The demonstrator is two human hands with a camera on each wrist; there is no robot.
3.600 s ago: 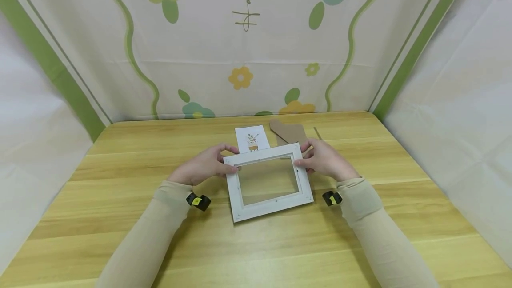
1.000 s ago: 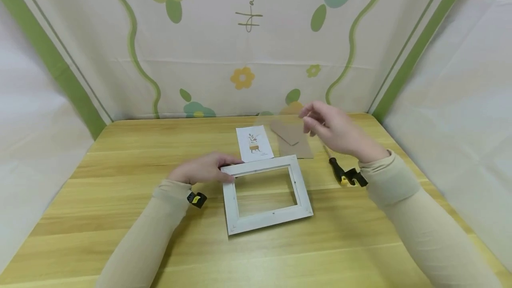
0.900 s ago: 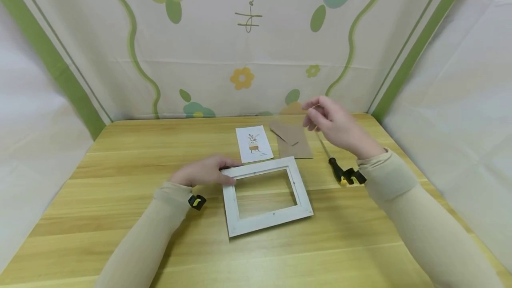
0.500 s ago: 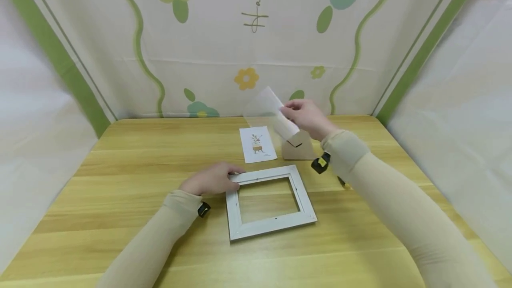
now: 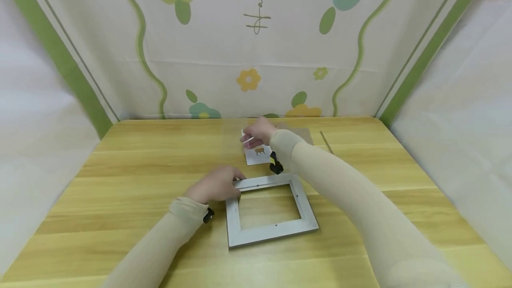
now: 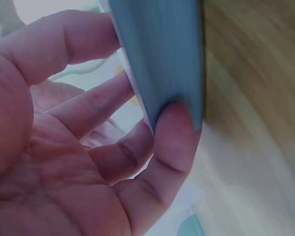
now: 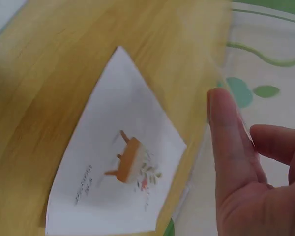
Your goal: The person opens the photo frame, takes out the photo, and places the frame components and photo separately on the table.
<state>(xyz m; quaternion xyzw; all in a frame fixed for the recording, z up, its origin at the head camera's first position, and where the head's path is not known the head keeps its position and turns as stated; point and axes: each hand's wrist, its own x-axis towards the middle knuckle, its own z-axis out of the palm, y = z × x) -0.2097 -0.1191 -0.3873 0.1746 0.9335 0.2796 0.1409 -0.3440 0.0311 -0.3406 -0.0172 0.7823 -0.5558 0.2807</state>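
Observation:
My left hand (image 5: 218,184) grips the upper left corner of a white picture frame (image 5: 272,232), which lies on the table with its opening bare. In the left wrist view a fingertip (image 6: 177,128) presses the frame's edge (image 6: 160,59). Beyond the frame, my right hand (image 5: 260,132) pinches a clear plastic sheet (image 5: 233,134) by its edge, above a white card (image 5: 256,160). The right wrist view shows the printed potted plant on the card (image 7: 93,162) and the thumb and fingers (image 7: 223,132) on the sheet; its outline is faint.
Brown backing board (image 5: 305,135) lies behind the right forearm, partly hidden. A screwdriver's thin shaft (image 5: 326,142) shows to its right, the handle covered by the sleeve. Patterned cloth (image 5: 216,48) stands along the table's back edge.
Earlier both hands held the frame; the right hand let go and took up the clear sheet. It has since swung left with the sheet to above the card. The frame has shifted nearer me.

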